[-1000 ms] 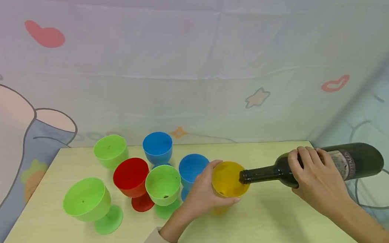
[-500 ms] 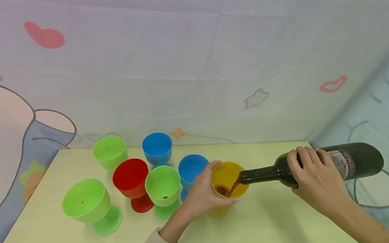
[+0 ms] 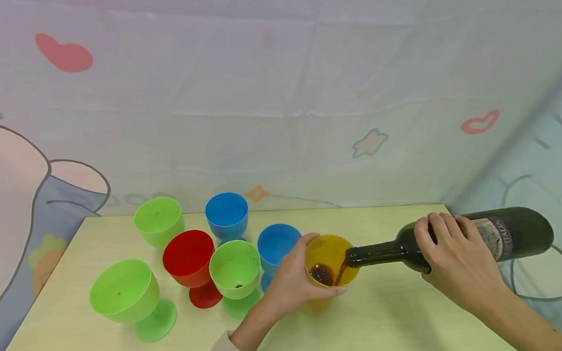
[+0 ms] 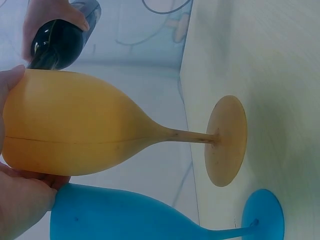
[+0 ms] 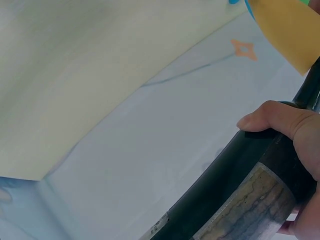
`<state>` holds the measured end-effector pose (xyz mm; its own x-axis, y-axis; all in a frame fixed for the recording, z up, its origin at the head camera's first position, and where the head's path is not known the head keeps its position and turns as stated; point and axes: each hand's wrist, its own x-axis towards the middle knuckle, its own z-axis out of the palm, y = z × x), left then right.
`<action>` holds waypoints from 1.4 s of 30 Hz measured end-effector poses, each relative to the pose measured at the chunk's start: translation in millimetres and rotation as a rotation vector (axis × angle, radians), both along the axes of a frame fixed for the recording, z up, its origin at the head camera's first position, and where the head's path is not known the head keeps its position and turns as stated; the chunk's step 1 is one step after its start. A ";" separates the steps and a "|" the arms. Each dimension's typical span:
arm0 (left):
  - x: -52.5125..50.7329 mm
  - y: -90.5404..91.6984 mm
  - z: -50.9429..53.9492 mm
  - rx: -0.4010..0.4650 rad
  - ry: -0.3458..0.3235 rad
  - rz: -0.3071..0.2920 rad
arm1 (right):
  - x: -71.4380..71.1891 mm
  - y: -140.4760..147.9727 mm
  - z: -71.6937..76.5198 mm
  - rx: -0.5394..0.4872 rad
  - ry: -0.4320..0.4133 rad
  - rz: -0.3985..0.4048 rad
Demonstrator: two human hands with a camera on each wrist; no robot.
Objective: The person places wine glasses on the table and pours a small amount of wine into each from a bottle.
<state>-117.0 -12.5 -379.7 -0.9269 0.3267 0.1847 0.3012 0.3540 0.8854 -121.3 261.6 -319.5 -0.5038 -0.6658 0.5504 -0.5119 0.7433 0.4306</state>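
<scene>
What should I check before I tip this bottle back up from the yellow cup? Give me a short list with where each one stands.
1. Left hand steadying the yellow cup: ok, gripping the bowl near its rim.
2. Right hand secure on the bottle: ok, fingers wrapped round it.
3. Stream landing inside the cup: ok.
4. Room left in the cup: ok, the dark liquid lies low in the bowl.
5. Flow stopped: not ok, the bottle is tipped and pouring.
6. Cup's foot resting on the table: cannot tell.
</scene>
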 end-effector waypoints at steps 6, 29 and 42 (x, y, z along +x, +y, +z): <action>-0.3 0.4 -0.5 0.006 0.002 -0.001 | 0.2 -0.3 0.5 0.005 -0.001 -0.005; -0.4 0.5 -0.1 0.026 0.011 -0.007 | 3.1 -2.0 -5.2 -0.042 -0.059 -0.040; -0.4 -1.0 -0.5 0.010 0.026 -0.008 | 5.5 -5.6 -21.3 -0.097 -0.141 -0.081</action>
<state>-117.4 -13.5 -380.2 -0.9191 0.3318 0.2124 0.3272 0.3426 0.8806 -115.8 255.9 -340.7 -0.6299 -0.5673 0.5304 -0.4990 0.8190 0.2833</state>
